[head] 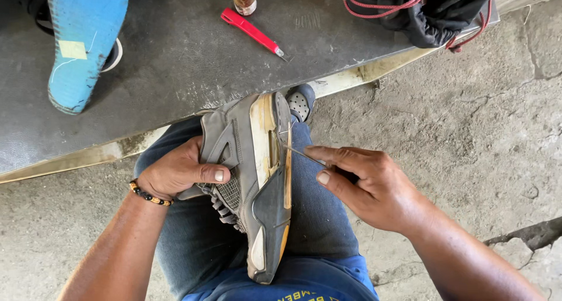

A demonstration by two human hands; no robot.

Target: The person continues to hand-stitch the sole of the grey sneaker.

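- Left hand [175, 173] clamped on grey sneaker [252, 178], sole turned up on the lap for access.
- Right hand [366, 187] pinching thin awl [300, 153], tip touching the sole seam.
- Beyond both hands, on the bench [175, 61]: red tool [253, 33].

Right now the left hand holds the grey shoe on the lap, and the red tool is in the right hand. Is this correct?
Not quite. In the head view the red tool lies on the dark board; the right hand holds a thin needle at the grey shoe, which the left hand holds.

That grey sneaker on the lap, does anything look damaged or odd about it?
Yes. The grey sneaker, held by the left hand, has yellowed, grimy sole edges. The right hand pushes a thin metal awl into its sole seam.
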